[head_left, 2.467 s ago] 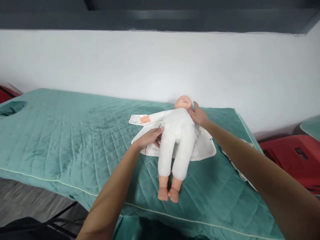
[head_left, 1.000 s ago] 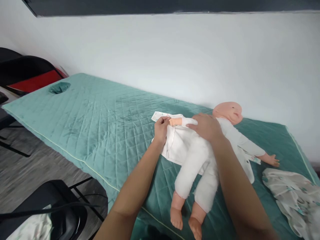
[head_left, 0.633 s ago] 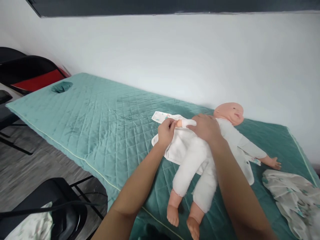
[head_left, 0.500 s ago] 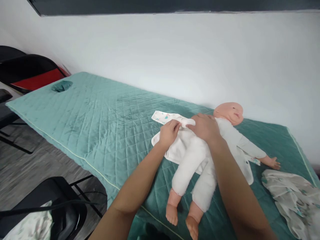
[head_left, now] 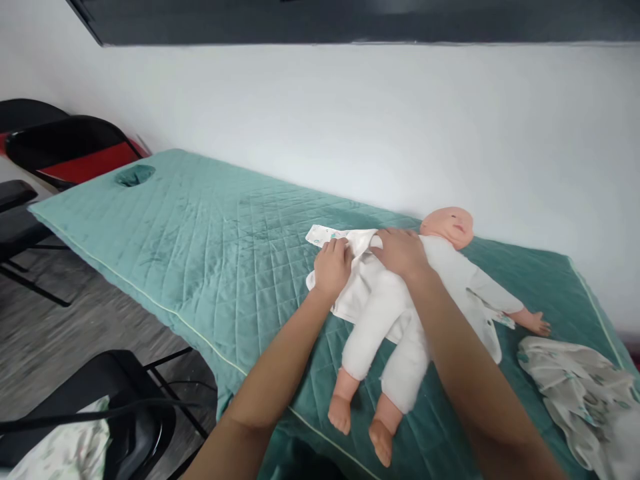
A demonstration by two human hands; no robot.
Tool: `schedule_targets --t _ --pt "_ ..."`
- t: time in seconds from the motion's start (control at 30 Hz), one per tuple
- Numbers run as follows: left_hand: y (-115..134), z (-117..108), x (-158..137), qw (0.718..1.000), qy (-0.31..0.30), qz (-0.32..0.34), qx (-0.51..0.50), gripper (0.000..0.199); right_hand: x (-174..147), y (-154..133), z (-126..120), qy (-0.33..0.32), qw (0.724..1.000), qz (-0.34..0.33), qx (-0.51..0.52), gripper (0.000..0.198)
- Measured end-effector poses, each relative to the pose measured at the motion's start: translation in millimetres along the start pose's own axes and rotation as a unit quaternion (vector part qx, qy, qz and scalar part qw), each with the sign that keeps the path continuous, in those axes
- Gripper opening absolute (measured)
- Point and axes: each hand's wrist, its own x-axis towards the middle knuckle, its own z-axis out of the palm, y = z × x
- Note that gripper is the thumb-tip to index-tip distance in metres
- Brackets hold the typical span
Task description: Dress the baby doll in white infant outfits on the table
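Note:
A baby doll [head_left: 380, 340] with a white padded body and bare feet lies on its back, its head toward the wall. Under it a white baby shirt [head_left: 345, 303] is spread open, and one sleeve [head_left: 320, 235] with a printed cuff points left. My left hand [head_left: 333, 267] is closed on that sleeve, its fingertips bent into the cloth. My right hand [head_left: 403, 252] is closed on the shirt near the doll's shoulder, with white cloth between thumb and fingers. The doll's arm on this side is hidden by hands and cloth. Its other arm [head_left: 530, 320] stretches out to the right.
The doll lies on a green quilted bed [head_left: 210, 247] with a face hole [head_left: 135, 175] at its far left end. A crumpled printed cloth [head_left: 575, 380] lies at right. Black chairs [head_left: 95, 427] stand at left, one bearing another printed cloth [head_left: 75, 443]. A white wall [head_left: 300, 113] runs behind.
My left hand has shifted slightly along the sleeve, and its fingers are now curled further over the cloth. The cloth between my hands is more bunched and raised. The view has tilted a little.

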Motion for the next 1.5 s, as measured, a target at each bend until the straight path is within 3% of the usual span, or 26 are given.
schedule_targets --t 0.13,0.23,0.3,0.37,0.47,0.6,0.8,0.97,1.1,1.23,1.37,1.5 --pt "-4.7 -1.5 -5.9 0.998 -0.014 -0.051 0.046 0.031 -15.3 17.4 -11.8 0.04 0.998 0.01 0.053 0.038" --pt "-5.7 -1.3 -8.9 0.997 -0.036 -0.049 0.056 0.035 -44.8 51.7 -13.6 0.125 0.984 0.019 0.124 0.04" --pt "-5.4 -1.4 -9.3 0.996 -0.044 -0.051 0.053 0.037 -69.7 77.8 -7.8 0.218 0.963 0.079 0.14 0.04" --pt "-4.2 -1.8 -8.6 0.995 -0.051 -0.065 0.055 0.038 -93.3 98.3 1.4 0.271 0.931 0.2 0.143 0.043" --pt "-1.5 -2.4 -7.4 0.992 -0.07 -0.084 0.069 0.035 -117.2 108.3 13.8 0.201 0.917 0.305 0.163 0.046" --pt "4.0 -2.8 -8.7 0.995 -0.071 -0.049 0.049 0.032 -123.8 94.7 16.7 0.149 0.915 0.341 0.152 0.053" --pt "30.5 -8.7 -4.2 0.996 -0.078 -0.003 -0.042 0.028 -124.3 89.8 13.0 0.106 0.921 0.351 0.135 0.061" --pt "56.6 -7.9 18.6 0.986 -0.124 -0.07 -0.082 0.037 -126.5 92.1 19.3 0.128 0.911 0.354 0.17 0.064" --pt "56.9 1.7 34.6 0.975 -0.159 -0.113 -0.102 0.033 -125.5 90.1 24.8 0.161 0.896 0.349 0.221 0.063" --pt "54.4 6.9 42.4 0.974 -0.162 -0.062 -0.144 0.015 -125.4 90.9 26.9 0.174 0.888 0.344 0.25 0.061" --pt "65.6 0.9 45.8 0.979 -0.124 0.018 -0.162 0.018 -125.3 88.7 29.0 0.204 0.869 0.312 0.325 0.059" --pt "85.7 -12.9 48.2 0.983 -0.088 0.111 -0.112 0.022 -123.7 80.3 33.4 0.216 0.858 0.247 0.395 0.062"
